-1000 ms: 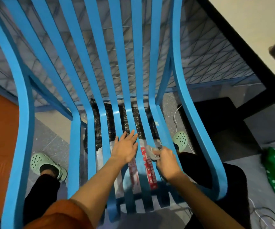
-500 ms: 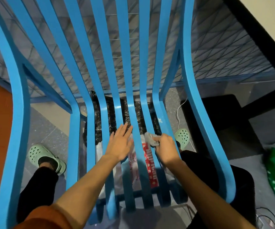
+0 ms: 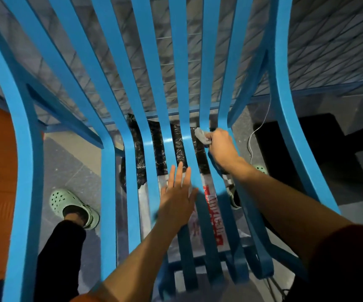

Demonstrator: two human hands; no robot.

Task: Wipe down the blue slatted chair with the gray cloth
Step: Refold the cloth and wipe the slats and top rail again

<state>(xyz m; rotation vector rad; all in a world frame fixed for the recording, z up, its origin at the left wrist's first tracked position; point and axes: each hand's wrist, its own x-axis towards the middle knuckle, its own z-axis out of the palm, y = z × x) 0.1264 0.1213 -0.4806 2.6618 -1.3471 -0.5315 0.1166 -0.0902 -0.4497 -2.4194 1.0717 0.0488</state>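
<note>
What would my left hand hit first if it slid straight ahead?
Likely the blue slats where they curve up into the backrest, just beyond the left hand; depth is hard to judge.

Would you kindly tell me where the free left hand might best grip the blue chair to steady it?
Probably a seat slat near the left hand, taken from above: the slats are narrow with open gaps between them, so the fingers can curl around one.

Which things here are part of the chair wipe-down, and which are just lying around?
In the job: blue slatted chair; gray cloth, gripped by the right hand against a slat; left hand, flat on the seat slats.

Not in the job: black plastic bag and red-printed bag under the chair; white cable; green clog on the person's foot.
</note>
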